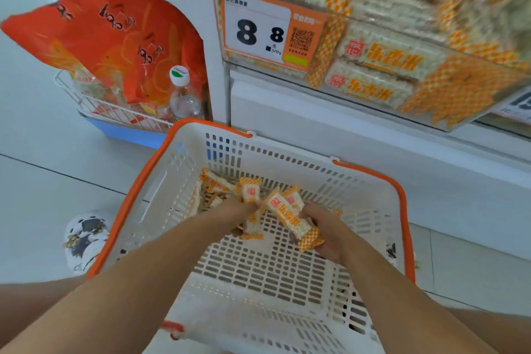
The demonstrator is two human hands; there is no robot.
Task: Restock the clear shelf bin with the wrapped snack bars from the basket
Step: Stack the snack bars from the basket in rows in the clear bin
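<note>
A white plastic basket with an orange rim stands on the floor below me. Several orange-and-white wrapped snack bars lie at its far end. Both my hands are down inside it. My left hand grips a couple of bars, one sticking up above the fingers. My right hand holds a bundle of bars whose checked orange ends poke out. The clear shelf bin sits up at the right, stacked with the same bars behind a price tag.
A white wire rack on a blue base stands at the left with a big orange bag and a clear bottle. The white shelf base runs behind the basket. A patterned shoe rests on the pale floor left of it.
</note>
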